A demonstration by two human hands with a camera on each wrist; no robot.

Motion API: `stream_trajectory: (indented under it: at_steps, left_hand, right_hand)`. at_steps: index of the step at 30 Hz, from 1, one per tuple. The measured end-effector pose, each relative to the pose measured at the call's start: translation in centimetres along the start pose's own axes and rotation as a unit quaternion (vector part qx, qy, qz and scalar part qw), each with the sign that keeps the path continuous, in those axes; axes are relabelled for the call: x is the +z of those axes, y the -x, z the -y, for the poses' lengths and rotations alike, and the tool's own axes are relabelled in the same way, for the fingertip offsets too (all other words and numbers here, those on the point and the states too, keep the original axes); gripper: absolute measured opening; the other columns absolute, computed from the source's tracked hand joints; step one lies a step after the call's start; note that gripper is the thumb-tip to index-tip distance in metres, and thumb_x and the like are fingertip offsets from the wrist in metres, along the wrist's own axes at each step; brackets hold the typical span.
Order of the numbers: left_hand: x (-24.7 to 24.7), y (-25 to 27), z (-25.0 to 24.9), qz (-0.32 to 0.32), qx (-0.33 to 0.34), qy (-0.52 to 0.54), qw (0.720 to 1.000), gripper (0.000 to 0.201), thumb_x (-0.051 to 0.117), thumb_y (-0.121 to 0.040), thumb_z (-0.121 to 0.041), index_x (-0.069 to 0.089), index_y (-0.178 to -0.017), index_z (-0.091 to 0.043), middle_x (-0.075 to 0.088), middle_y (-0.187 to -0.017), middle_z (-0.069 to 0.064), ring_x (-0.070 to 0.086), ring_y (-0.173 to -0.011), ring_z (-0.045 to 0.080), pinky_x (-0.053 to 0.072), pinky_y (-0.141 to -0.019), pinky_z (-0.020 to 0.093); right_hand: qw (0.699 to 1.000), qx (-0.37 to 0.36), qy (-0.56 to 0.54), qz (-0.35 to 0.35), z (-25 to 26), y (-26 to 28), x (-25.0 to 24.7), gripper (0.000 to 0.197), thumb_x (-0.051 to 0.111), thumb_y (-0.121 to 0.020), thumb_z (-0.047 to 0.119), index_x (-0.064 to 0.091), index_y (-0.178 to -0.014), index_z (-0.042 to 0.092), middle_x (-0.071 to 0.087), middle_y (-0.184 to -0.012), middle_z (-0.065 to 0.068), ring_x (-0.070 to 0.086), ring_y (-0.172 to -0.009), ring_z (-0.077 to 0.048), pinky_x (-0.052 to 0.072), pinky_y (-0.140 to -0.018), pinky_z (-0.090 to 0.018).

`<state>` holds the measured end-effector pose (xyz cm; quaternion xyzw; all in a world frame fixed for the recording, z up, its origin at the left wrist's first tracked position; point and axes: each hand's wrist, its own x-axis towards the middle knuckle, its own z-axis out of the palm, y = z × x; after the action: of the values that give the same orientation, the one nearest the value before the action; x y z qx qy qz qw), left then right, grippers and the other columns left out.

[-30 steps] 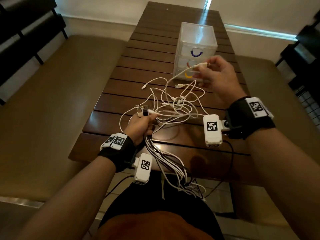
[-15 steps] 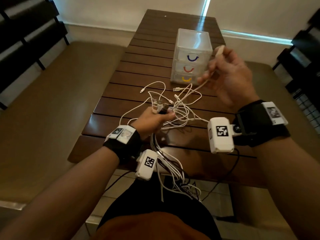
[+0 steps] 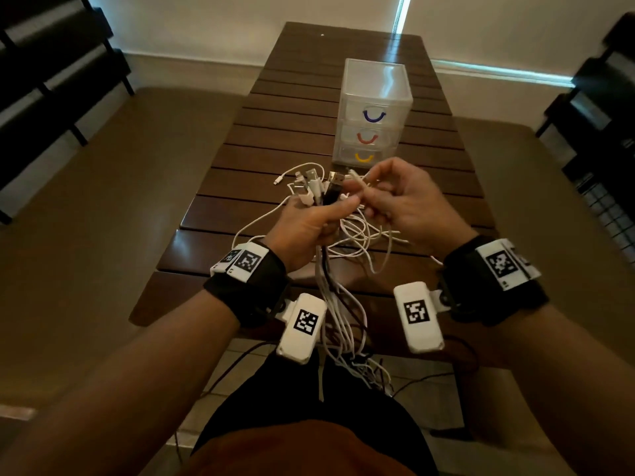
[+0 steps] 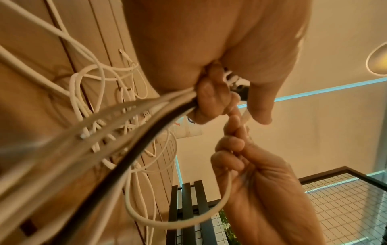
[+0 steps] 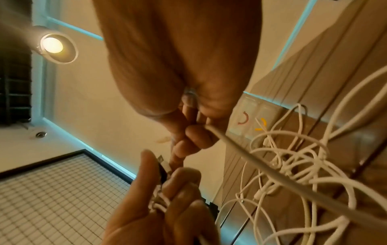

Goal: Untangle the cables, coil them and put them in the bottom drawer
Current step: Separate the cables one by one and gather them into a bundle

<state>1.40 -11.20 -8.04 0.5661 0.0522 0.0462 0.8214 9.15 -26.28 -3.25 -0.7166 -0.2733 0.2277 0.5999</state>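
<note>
Gripping a bundle of cables [image 3: 321, 197] near their plug ends, the left hand [image 3: 305, 228] had its fingers curled tight round several white leads and one black USB cable [image 3: 332, 191], whose connectors fanned out above the fist. The thumb lay along the front of the bundle. Below the fist the leads hung down past the near edge of the slatted wooden table [image 3: 292, 139] toward the person's lap. In the left wrist view the black lead ran out from under the curled fingers [image 4: 211, 97] among the white ones.

Between the two hands, a loose tangle of white cables [image 3: 360, 235] lay on the table top, some loops lifted clear of it.

The right hand [image 3: 398, 204], just beside the left and nearly touching it, pinched a single white cable [image 5: 240, 145] between thumb and forefinger, with the other fingers curled in behind. The right wrist view showed that lead running from the pinch down toward the tangle.

Farther back on the table, right of centre, stood a clear plastic three-drawer unit [image 3: 376, 108]. All its drawers were closed: blue handle on top, red in the middle, and the bottom drawer [image 3: 363, 156] with a yellow handle just behind the raised plugs.
</note>
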Motion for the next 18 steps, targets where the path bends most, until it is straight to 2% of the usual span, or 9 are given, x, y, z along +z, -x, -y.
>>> stream_trajectory:
  at_steps: [2,5,7,8,10,12,13,15,18]
  left_hand:
    - [0.4,0.1,0.0,-0.01,0.003,0.029,1.0,0.014,0.057,-0.093,-0.011,0.064,-0.105,-0.011,0.052,-0.064,-0.006,0.037,-0.041,-0.001,0.03,-0.039,0.013]
    - [0.7,0.4,-0.2,-0.018,-0.009,0.047,0.999,0.015,0.051,-0.096,-0.014,0.063,-0.105,-0.011,0.059,-0.064,-0.007,0.044,-0.041,-0.003,0.033,-0.038,0.012]
    - [0.7,0.5,-0.4,-0.025,-0.02,0.042,0.999,0.013,0.05,-0.097,-0.016,0.062,-0.097,-0.011,0.06,-0.061,-0.008,0.052,-0.046,-0.001,0.037,-0.04,0.012]
    - [0.7,0.5,-0.4,-0.025,-0.021,0.039,0.999,0.014,0.052,-0.097,-0.019,0.061,-0.091,-0.011,0.059,-0.064,-0.005,0.052,-0.048,0.002,0.037,-0.041,0.013]
    - [0.4,0.3,-0.4,-0.033,-0.008,0.048,0.998,0.018,0.055,-0.094,-0.026,0.059,-0.083,-0.012,0.048,-0.064,-0.002,0.04,-0.045,0.004,0.032,-0.04,0.015]
    - [0.2,0.2,-0.8,-0.054,0.003,0.09,0.994,0.024,0.053,-0.095,-0.028,0.059,-0.079,-0.013,0.043,-0.065,-0.002,0.033,-0.045,0.003,0.031,-0.04,0.016]
    - [0.1,0.2,-1.1,-0.065,0.007,0.11,0.992,0.027,0.051,-0.097,-0.029,0.061,-0.077,-0.013,0.047,-0.07,-0.001,0.037,-0.048,0.003,0.034,-0.042,0.016]
    - [0.1,0.3,-1.8,-0.072,0.013,0.127,0.989,0.031,0.047,-0.099,-0.031,0.062,-0.076,-0.017,0.058,-0.078,-0.001,0.048,-0.061,0.006,0.045,-0.055,0.021]
    - [0.2,0.4,-2.5,-0.047,0.018,0.159,0.986,0.029,0.04,-0.101,-0.033,0.054,-0.08,-0.018,0.053,-0.066,-0.005,0.055,-0.07,0.009,0.054,-0.081,0.038]
  right_hand:
    - [0.998,0.033,-0.05,0.001,-0.3,-0.1,0.6,0.018,0.052,-0.094,-0.002,0.043,-0.094,0.014,0.072,-0.085,0.001,0.058,-0.055,-0.012,0.042,-0.043,-0.019]
    - [0.998,0.049,-0.034,0.03,-0.6,-0.1,1.2,0.018,0.055,-0.094,0.004,0.042,-0.092,0.016,0.067,-0.082,-0.003,0.058,-0.053,-0.014,0.04,-0.04,-0.019]
    - [0.997,0.062,-0.016,0.052,-0.6,0.0,1.3,0.017,0.057,-0.094,0.01,0.041,-0.094,0.015,0.067,-0.076,-0.003,0.058,-0.053,-0.015,0.039,-0.039,-0.019]
    - [0.995,0.071,-0.01,0.064,-0.5,0.0,1.3,0.017,0.058,-0.094,0.013,0.042,-0.096,0.015,0.066,-0.072,-0.004,0.057,-0.052,-0.015,0.04,-0.04,-0.019]
    - [0.991,0.089,0.032,0.092,-0.6,0.1,0.9,0.019,0.062,-0.092,0.019,0.046,-0.1,0.013,0.062,-0.069,-0.004,0.054,-0.051,-0.013,0.041,-0.043,-0.02]
    - [0.981,0.099,0.136,0.102,-1.3,0.0,0.3,0.021,0.068,-0.088,0.024,0.053,-0.096,0.012,0.059,-0.066,0.0,0.052,-0.052,-0.01,0.042,-0.048,-0.021]
    - [0.972,0.099,0.193,0.088,-1.9,-0.1,-0.1,0.022,0.069,-0.087,0.026,0.055,-0.092,0.01,0.058,-0.066,0.001,0.053,-0.054,-0.009,0.044,-0.051,-0.022]
    - [0.959,0.091,0.266,0.028,-3.2,-0.4,-0.9,0.028,0.067,-0.089,0.032,0.06,-0.088,0.005,0.058,-0.068,0.0,0.052,-0.058,-0.009,0.042,-0.057,-0.025]
    - [0.962,0.058,0.257,-0.068,-4.5,-1.1,-1.9,0.036,0.061,-0.092,0.04,0.06,-0.072,0.01,0.051,-0.063,0.002,0.044,-0.056,-0.008,0.036,-0.056,-0.025]
